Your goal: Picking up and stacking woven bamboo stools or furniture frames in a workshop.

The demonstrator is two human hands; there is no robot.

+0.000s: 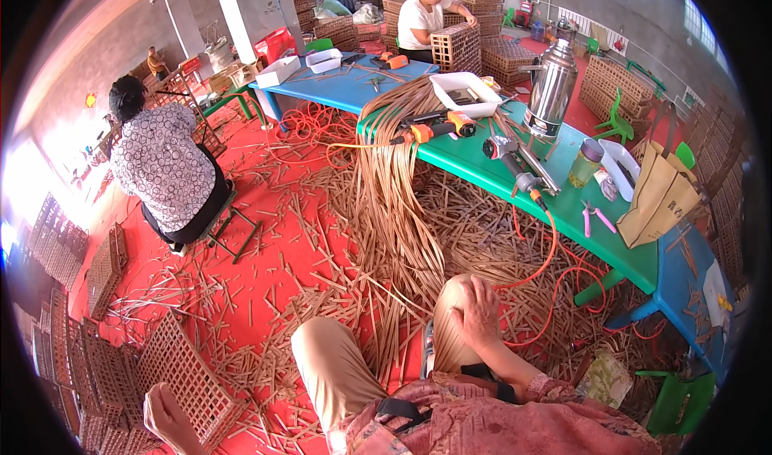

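Note:
My right hand (476,312) rests on my right knee, its fingers lying stretched over the tan trouser cloth, with nothing held. At the lower left my left hand (167,420) is raised off my lap with its fingers drawn together; no object shows in them. Beside it leans a woven lattice panel (183,368) of brown strips. A stack of similar woven panels (84,375) stands to the left of that hand. Past my knees, a thick bundle of long brown strips (394,190) hangs over the table edge down to the floor.
The green table (474,161) carries orange-and-black power tools (434,129), a steel flask (553,89), a jar (586,164), pink-handled pliers (597,218) and a paper bag (661,200). Orange hoses (553,250) trail below. Strip offcuts (277,326) litter the red floor. A person (169,157) sits left; another person (422,25) handles a basket.

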